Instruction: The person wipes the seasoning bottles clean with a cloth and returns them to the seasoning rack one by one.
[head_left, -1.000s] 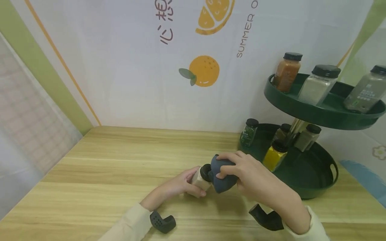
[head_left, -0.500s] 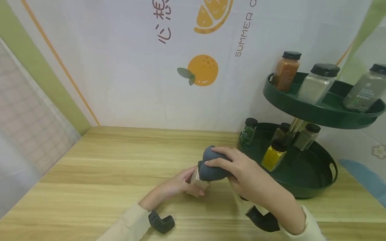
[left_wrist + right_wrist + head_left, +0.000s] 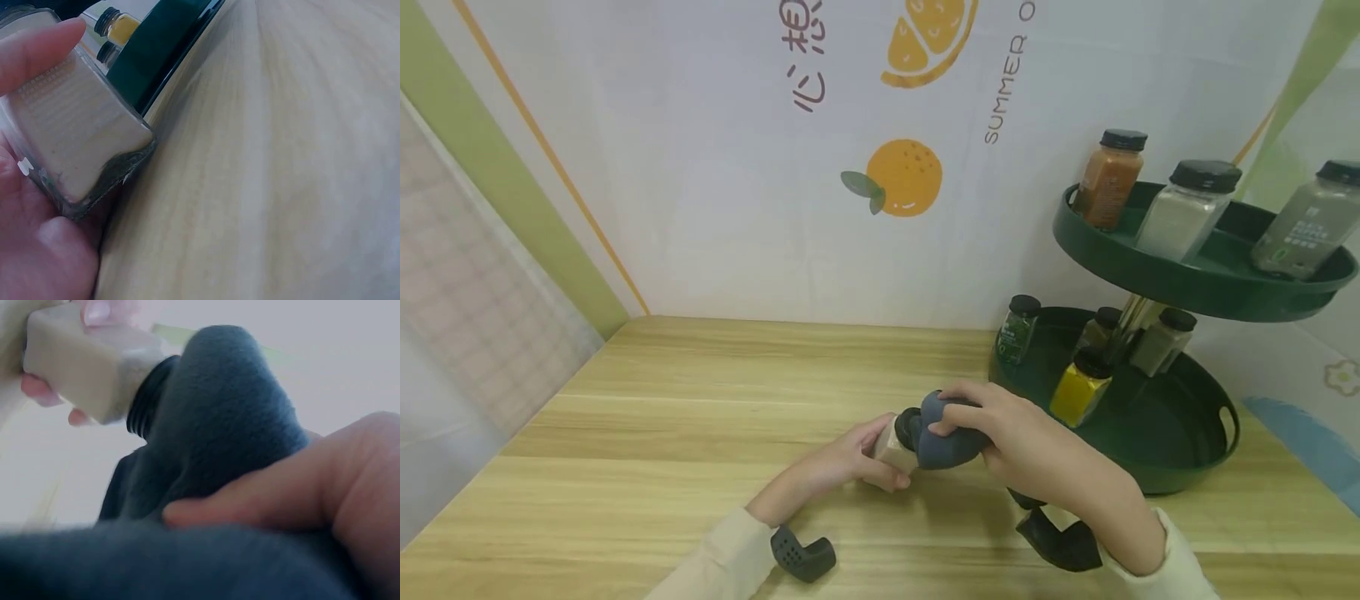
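Observation:
My left hand (image 3: 872, 458) grips a clear square spice jar (image 3: 75, 125) of pale beige powder, tilted with its black lid (image 3: 908, 428) toward the right. Fingers wrap its sides, and the jar's base faces the left wrist camera. In my right hand (image 3: 1007, 433) is a bunched dark blue-grey cloth (image 3: 951, 437), pinched between thumb and fingers. Part of the cloth lies against the ribbed black lid (image 3: 147, 400) in the right wrist view, covering some of it.
To the right stands a two-tier dark green rack (image 3: 1195, 450). Its lower tray holds several small jars, among them a yellow one (image 3: 1078, 396); larger jars, one with orange powder (image 3: 1108, 183), stand on the upper tray. A printed white curtain (image 3: 737, 208) hangs behind the wooden table (image 3: 700, 400).
The right hand moved the cloth left over the jar's lid, then drew it back right and down, so the lid shows again. The left hand and jar stayed nearly still.

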A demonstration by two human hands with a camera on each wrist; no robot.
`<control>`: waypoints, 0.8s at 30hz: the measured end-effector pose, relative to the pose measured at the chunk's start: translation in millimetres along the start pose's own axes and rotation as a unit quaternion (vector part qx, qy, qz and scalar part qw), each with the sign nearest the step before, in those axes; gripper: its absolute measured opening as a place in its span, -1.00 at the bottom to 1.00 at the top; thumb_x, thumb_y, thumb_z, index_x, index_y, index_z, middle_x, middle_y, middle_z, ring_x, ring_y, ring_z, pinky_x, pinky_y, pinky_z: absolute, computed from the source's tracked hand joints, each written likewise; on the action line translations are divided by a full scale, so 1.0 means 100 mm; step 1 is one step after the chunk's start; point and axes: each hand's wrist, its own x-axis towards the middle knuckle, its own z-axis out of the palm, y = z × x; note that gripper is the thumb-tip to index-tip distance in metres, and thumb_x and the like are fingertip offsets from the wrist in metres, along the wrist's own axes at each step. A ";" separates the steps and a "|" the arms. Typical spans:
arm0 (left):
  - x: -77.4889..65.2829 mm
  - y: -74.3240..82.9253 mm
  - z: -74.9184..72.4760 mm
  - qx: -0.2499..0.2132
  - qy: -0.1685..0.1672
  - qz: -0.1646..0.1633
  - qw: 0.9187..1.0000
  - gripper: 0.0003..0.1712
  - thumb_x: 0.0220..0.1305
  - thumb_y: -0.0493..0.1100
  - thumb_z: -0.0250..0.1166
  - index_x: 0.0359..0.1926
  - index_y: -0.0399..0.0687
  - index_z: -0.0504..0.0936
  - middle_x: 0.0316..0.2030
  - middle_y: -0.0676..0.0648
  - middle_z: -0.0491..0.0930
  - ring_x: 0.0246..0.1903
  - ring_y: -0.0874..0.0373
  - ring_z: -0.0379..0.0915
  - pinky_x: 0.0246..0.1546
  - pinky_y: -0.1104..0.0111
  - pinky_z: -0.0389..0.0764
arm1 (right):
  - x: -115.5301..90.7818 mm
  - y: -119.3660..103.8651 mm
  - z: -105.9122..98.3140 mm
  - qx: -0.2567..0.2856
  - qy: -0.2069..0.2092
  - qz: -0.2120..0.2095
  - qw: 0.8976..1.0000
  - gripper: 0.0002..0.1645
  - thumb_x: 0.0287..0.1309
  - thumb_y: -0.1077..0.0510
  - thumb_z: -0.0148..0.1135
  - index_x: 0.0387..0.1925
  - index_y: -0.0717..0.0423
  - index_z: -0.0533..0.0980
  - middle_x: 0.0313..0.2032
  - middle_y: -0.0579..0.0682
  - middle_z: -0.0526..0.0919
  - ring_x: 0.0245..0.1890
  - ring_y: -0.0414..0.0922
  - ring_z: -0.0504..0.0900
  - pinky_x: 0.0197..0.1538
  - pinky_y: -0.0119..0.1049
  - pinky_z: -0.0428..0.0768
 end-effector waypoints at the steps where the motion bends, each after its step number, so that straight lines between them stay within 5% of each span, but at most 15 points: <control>1: 0.00 0.00 0.00 0.001 0.003 0.000 1.000 -0.43 0.04 -0.24 0.32 0.12 -0.09 0.38 -0.12 0.01 0.52 -0.10 0.12 0.40 -0.01 0.28 0.40 | -0.01 0.00 -0.01 -0.007 -0.003 0.012 1.000 -0.32 -0.26 0.61 0.11 -0.20 -0.16 0.59 0.07 -0.07 0.50 -0.02 -0.04 0.53 -0.03 -0.15 0.58; 6: -0.01 0.00 0.01 0.008 0.015 -0.002 1.000 -0.39 0.02 -0.26 0.34 0.14 -0.06 0.38 -0.09 -0.01 0.52 -0.06 0.12 0.41 0.03 0.28 0.38 | -0.03 0.01 -0.09 -0.083 -0.008 0.078 0.993 -0.38 -0.23 0.53 0.24 -0.19 -0.18 0.60 0.07 -0.03 0.52 -0.07 0.03 0.53 -0.06 -0.05 0.55; 9: -0.02 -0.01 0.01 0.007 0.014 -0.001 1.000 -0.38 0.02 -0.25 0.35 0.16 -0.06 0.38 -0.06 -0.02 0.52 -0.03 0.12 0.40 0.07 0.27 0.36 | -0.03 0.03 -0.10 -0.108 0.024 0.093 0.989 -0.36 -0.20 0.50 0.25 -0.09 -0.16 0.58 0.08 0.04 0.51 -0.05 0.10 0.53 -0.04 0.03 0.52; 13: -0.02 -0.02 0.00 -0.007 -0.005 0.006 1.000 -0.34 0.06 -0.24 0.33 0.22 -0.03 0.34 -0.02 -0.05 0.49 -0.02 0.11 0.39 0.08 0.27 0.36 | -0.01 0.01 -0.01 -0.063 0.083 0.039 0.994 -0.26 -0.18 0.52 0.22 0.05 -0.15 0.50 0.13 0.08 0.48 0.02 0.11 0.54 -0.02 0.00 0.56; 17: -0.01 -0.02 -0.02 -0.019 -0.027 0.020 0.999 -0.20 0.09 -0.28 0.25 0.36 0.11 0.17 0.08 -0.10 0.44 0.00 0.08 0.38 0.08 0.27 0.40 | 0.06 -0.06 0.13 -0.030 0.074 -0.029 0.996 -0.24 -0.11 0.50 0.22 0.13 -0.14 0.42 0.15 0.08 0.45 0.06 0.06 0.53 -0.01 -0.09 0.58; 24: 0.00 -0.01 -0.02 -0.001 -0.015 0.018 1.000 -0.20 0.08 -0.22 0.31 0.34 0.17 0.21 0.02 -0.07 0.44 -0.04 0.09 0.36 0.03 0.26 0.40 | 0.10 -0.07 0.22 -0.026 0.052 0.040 0.997 -0.22 -0.12 0.52 0.18 0.13 -0.19 0.44 0.13 0.03 0.47 0.03 0.03 0.54 -0.04 -0.09 0.59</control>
